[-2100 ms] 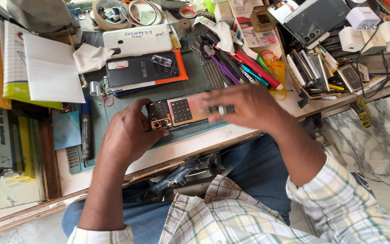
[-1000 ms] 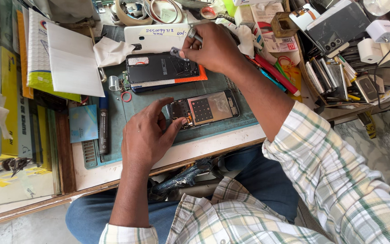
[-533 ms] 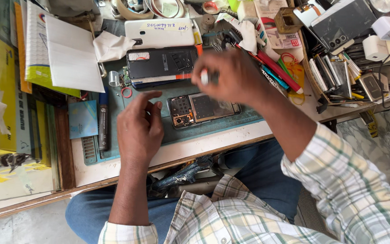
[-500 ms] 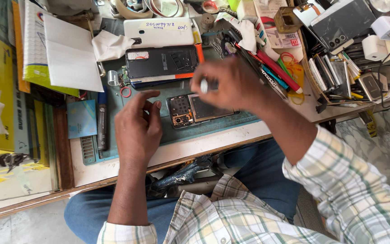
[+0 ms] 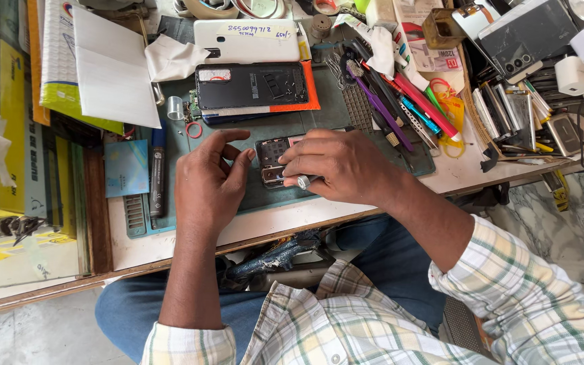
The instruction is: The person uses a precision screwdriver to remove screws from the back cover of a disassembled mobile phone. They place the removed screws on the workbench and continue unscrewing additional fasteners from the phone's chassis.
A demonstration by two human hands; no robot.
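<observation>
Opened phone (image 5: 273, 161) on green mat (image 5: 319, 115), between both hands on bench (image 5: 265, 223).
Right hand (image 5: 343, 165) covers most of phone, fingers (image 5: 299, 157) curled, pinching a small silver-tipped tool (image 5: 303, 181) at its lower edge. Left hand (image 5: 207, 182) loosely spread, fingertips just beside phone's left end, gripping nothing. Back cover off, circuit board and metal shields exposed.

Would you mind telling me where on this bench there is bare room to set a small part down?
Bare white bench edge lies below the green mat, beside the left hand. Another patch sits right of the mat. The back, around the black phone and pens, is crowded.
</observation>
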